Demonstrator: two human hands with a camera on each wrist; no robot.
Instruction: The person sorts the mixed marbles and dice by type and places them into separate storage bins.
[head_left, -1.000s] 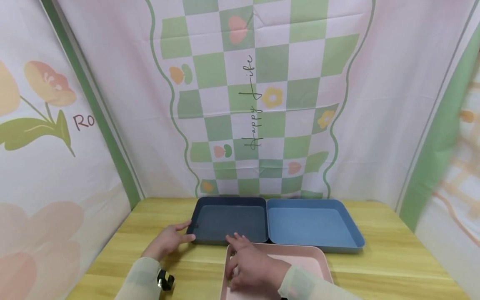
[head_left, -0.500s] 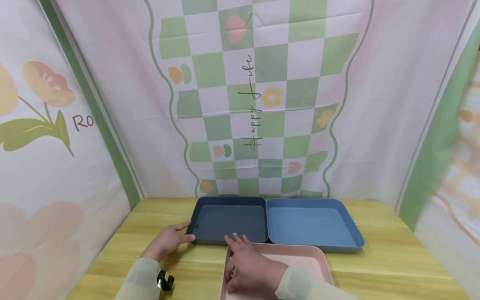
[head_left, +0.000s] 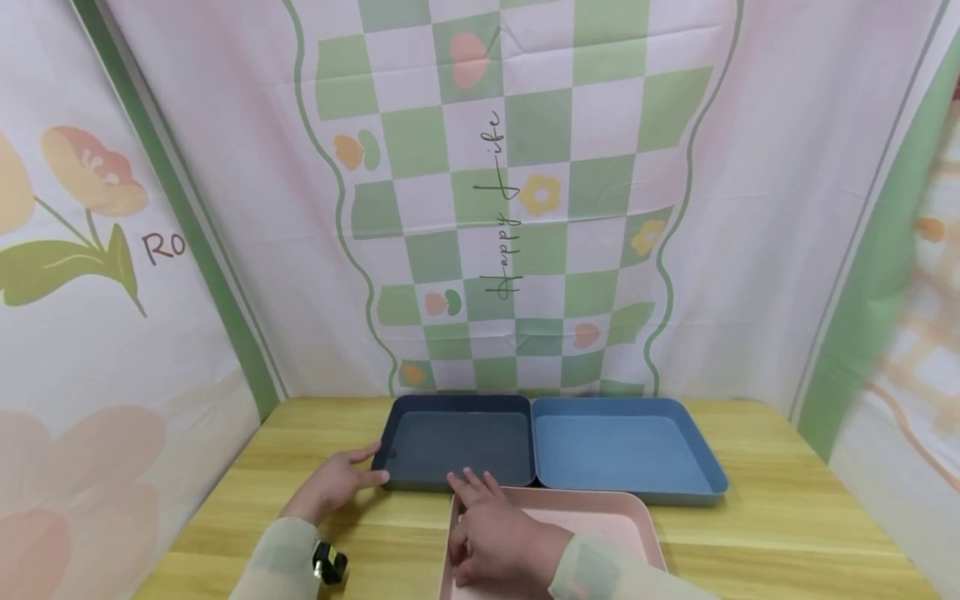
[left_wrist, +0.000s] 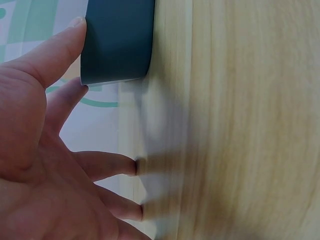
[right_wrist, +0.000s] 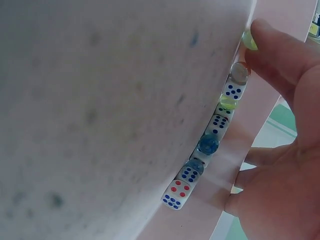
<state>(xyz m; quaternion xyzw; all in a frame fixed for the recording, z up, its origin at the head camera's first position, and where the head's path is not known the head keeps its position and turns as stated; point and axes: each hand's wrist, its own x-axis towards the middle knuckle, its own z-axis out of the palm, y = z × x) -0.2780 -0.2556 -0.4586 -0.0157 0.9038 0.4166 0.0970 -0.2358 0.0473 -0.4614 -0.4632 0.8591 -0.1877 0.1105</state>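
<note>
A person's right hand (head_left: 502,533) dips into a pale pink plastic tray (head_left: 592,521), thumb and forefinger bent toward a translucent yellow-green bead (right_wrist: 249,41), touching it; whether they pinch it cannot be told, while the other fingers reach over the tray's left wall. The bead tops a single-file row set along the inside of that wall: white dice (right_wrist: 233,90) with blue and red pips, alternating in places with rounded, glassy blue beads (right_wrist: 208,144), a second yellow-green bead (right_wrist: 228,103) and a clear one (right_wrist: 239,72). The left hand (head_left: 337,483), fingers spread, sets thumb and forefinger against the near left corner of a rectangular dark navy tray (head_left: 465,450), its remaining fingertips lowered to the wood-grain counter (head_left: 795,517). A medium-blue tray (head_left: 630,450) sits against the navy one's right side; the pink tray lies in front of the pair. Pale sleeves (head_left: 281,554) cover both forearms, a small black object (head_left: 328,562) at the left cuff. Behind hangs a green-and-white checked cloth (head_left: 487,192) lettered "Happy Life."
</note>
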